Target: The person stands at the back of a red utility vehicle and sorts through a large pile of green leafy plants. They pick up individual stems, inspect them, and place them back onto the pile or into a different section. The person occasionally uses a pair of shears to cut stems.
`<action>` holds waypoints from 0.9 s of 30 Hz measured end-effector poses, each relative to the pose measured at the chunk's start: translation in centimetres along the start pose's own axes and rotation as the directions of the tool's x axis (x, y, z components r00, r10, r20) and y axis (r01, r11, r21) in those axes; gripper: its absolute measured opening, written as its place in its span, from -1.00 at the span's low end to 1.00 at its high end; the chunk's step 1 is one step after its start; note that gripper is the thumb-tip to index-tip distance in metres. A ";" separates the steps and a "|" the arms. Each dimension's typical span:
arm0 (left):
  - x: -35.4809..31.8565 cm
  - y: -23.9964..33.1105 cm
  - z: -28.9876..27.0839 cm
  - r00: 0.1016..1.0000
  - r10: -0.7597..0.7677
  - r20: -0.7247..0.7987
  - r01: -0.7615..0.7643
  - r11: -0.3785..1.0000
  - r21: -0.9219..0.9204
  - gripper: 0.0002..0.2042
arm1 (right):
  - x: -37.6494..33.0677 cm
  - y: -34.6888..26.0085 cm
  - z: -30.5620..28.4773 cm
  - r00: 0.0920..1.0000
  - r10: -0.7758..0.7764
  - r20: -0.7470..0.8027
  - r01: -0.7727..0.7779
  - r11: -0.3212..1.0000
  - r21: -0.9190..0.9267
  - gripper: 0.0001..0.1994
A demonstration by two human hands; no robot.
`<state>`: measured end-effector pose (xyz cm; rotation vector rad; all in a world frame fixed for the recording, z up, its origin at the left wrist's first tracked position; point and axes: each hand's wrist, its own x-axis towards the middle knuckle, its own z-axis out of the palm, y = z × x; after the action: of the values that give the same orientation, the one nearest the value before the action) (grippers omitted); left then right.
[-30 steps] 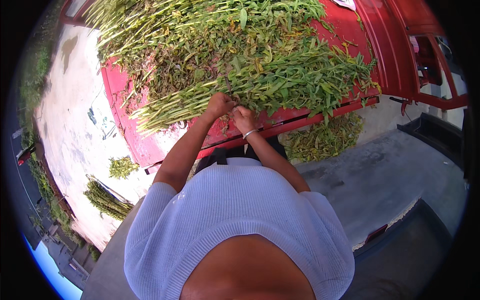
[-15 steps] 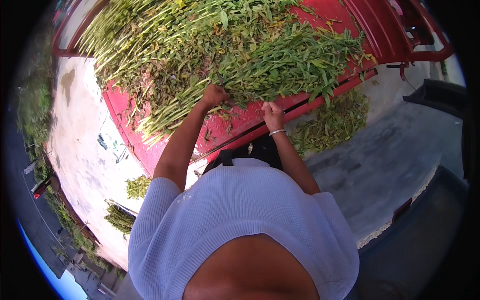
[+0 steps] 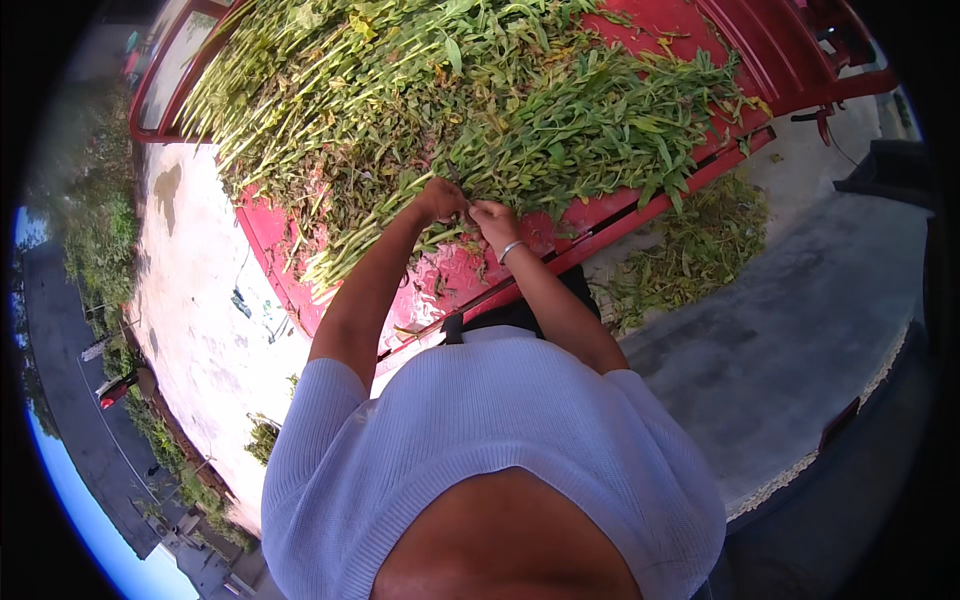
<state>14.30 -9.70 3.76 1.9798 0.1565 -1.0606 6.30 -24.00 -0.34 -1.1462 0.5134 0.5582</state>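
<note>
My left hand (image 3: pixel 440 202) is closed at the near edge of a heap of cut leafy stalks (image 3: pixel 590 125) on a red truck bed (image 3: pixel 420 290). A thin dark strip (image 3: pixel 455 174) sticks up out of its fist; its kind is too small to tell. Just to the right, my right hand (image 3: pixel 493 222), with a pale bangle (image 3: pixel 510 250) on the wrist, has its fingers pinched together against the left fingertips. What the pinch holds is hidden. Bare stem ends (image 3: pixel 335 262) point toward the lower left, leafy tops to the right.
The bed's red edge rail (image 3: pixel 640 205) runs close in front of me. More cut greenery (image 3: pixel 700 255) lies on the concrete (image 3: pixel 760 330) at right, and a small bunch (image 3: pixel 262 438) lies on the ground at left. Red side panels (image 3: pixel 770 50) rise at the far right.
My right hand has moved left from the bed's edge to meet my left hand, which stays closed. The whole view has shifted slightly to the right.
</note>
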 end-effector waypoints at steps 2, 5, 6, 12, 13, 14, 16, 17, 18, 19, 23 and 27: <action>-0.1 0.3 -0.2 0.999 0.044 -0.012 -0.042 0.994 0.102 -0.88 | 1.0 0.7 -0.2 0.992 0.055 0.113 -0.062 0.996 0.059 -0.79; -0.1 0.7 -0.6 0.996 0.086 0.012 -0.085 0.927 0.366 -0.88 | 1.3 1.4 -0.2 0.989 0.074 0.129 -0.072 0.997 -0.020 -0.83; 0.2 0.5 -0.5 0.984 0.178 0.024 -0.167 0.860 0.483 -0.88 | 2.0 2.4 -0.2 0.995 -0.012 0.103 0.022 0.995 -0.094 -0.82; 0.2 0.6 0.7 0.930 0.363 0.061 -0.266 0.549 0.793 -0.86 | 3.5 3.5 -0.2 0.945 -0.326 0.014 0.280 0.789 -0.547 -0.76; 0.0 0.3 0.8 0.909 0.413 0.058 -0.284 0.510 0.812 -0.86 | 3.3 3.3 -0.3 0.950 -0.313 0.016 0.270 0.791 -0.549 -0.76; -0.3 0.2 1.0 0.883 0.465 0.064 -0.306 0.465 0.831 -0.85 | 2.9 2.8 -0.3 0.953 -0.302 0.011 0.258 0.794 -0.550 -0.75; -0.9 -1.2 1.5 0.840 0.542 0.021 -0.285 0.408 0.867 -0.86 | 1.6 1.1 -0.1 0.933 -0.353 0.063 0.302 0.680 -0.669 -0.77; -1.1 -1.3 2.1 0.817 0.576 -0.012 -0.256 0.381 0.888 -0.88 | 1.3 0.5 -0.1 0.921 -0.379 0.088 0.322 0.614 -0.721 -0.77; -1.4 -1.5 2.6 0.792 0.609 -0.044 -0.225 0.357 0.907 -0.89 | 1.2 0.7 -0.3 0.885 -0.455 0.103 0.378 0.569 -0.730 -0.78; -1.9 -1.8 2.9 0.737 0.669 -0.095 -0.272 0.423 0.864 -0.91 | 1.0 0.9 -0.4 0.842 -0.526 0.121 0.430 0.518 -0.739 -0.79; -1.9 -1.2 4.2 0.668 0.665 -0.335 -0.273 0.637 0.721 -0.89 | 1.5 3.2 -0.2 0.895 -0.446 -0.029 0.412 0.849 -0.332 -0.80; -1.7 -2.0 5.1 0.645 0.602 -0.471 -0.317 0.771 0.552 -0.91 | 1.7 2.6 0.4 0.976 -0.158 -0.147 0.174 0.979 0.106 -0.82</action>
<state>9.10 -11.81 2.42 2.5210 -0.2677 -0.0346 5.89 -22.52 -3.10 -1.1067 0.5566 0.3006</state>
